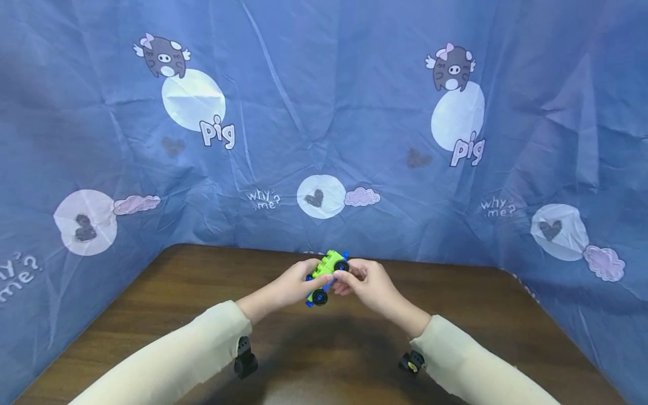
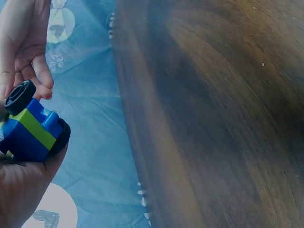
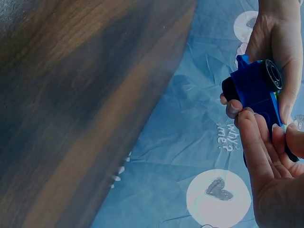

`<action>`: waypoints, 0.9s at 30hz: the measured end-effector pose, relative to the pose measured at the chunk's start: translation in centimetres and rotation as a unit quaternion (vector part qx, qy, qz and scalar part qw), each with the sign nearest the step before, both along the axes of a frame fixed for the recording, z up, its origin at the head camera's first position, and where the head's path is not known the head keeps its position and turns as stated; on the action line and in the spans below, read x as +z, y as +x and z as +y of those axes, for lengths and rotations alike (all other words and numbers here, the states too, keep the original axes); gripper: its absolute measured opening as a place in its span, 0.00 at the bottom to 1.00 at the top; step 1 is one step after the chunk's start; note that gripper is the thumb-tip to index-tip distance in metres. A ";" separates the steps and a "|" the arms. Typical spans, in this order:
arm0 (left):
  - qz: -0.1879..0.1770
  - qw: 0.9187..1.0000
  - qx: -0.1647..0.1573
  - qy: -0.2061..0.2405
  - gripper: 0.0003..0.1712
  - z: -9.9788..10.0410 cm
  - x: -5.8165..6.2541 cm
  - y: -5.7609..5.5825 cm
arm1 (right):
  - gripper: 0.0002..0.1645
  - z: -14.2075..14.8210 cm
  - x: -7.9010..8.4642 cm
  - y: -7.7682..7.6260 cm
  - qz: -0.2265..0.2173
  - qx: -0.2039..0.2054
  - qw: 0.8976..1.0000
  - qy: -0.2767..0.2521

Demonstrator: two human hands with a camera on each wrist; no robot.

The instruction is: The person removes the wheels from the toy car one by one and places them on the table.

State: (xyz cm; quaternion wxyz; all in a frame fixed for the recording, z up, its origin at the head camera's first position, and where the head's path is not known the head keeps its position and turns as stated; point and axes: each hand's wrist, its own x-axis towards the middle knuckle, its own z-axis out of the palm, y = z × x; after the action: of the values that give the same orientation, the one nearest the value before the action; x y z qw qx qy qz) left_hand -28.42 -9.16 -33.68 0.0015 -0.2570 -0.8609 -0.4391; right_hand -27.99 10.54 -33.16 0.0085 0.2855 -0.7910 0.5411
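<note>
A small toy car (image 1: 328,266) of lime-green and blue building blocks, with black wheels, is held up above the table, tilted, between both hands. The left hand (image 1: 297,282) grips its left side, the thumb lying along the body. On the other side, the right hand (image 1: 373,284) holds the car, its thumb close to a black wheel (image 1: 341,266). The left wrist view catches one blue end of the car (image 2: 35,137) with a green stripe. Its blue underside (image 3: 259,95) faces the right wrist view, where right-hand fingers (image 3: 256,142) lie against it.
Below the hands is a brown wooden table (image 1: 314,349). A blue cloth (image 1: 324,124) printed with pigs, hearts and clouds hangs behind and along both sides. Small black cameras (image 1: 246,360) are strapped at both wrists.
</note>
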 end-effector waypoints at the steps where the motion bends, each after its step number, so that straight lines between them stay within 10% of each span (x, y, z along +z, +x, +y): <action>1: -0.001 1.000 0.000 -0.002 0.20 0.1 -0.1 0.0 | 0.15 0.0 -0.1 0.0 -0.002 -0.005 1.000 0.002; 13: -0.039 0.999 0.032 0.018 0.20 0.2 -0.9 0.1 | 0.15 -0.2 -1.0 -0.6 0.036 -0.015 0.999 0.034; 27: -0.066 0.997 0.033 0.026 0.23 0.2 -0.4 0.1 | 0.14 0.3 0.5 -0.3 -0.089 -0.004 0.994 -0.060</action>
State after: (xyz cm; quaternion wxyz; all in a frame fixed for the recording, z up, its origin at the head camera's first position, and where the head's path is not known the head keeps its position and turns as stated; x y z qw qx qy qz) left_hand -28.36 -9.00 -34.07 -0.0340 -0.1985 -0.8557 -0.4767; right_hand -28.26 10.82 -32.64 -0.0428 0.2318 -0.7561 0.6106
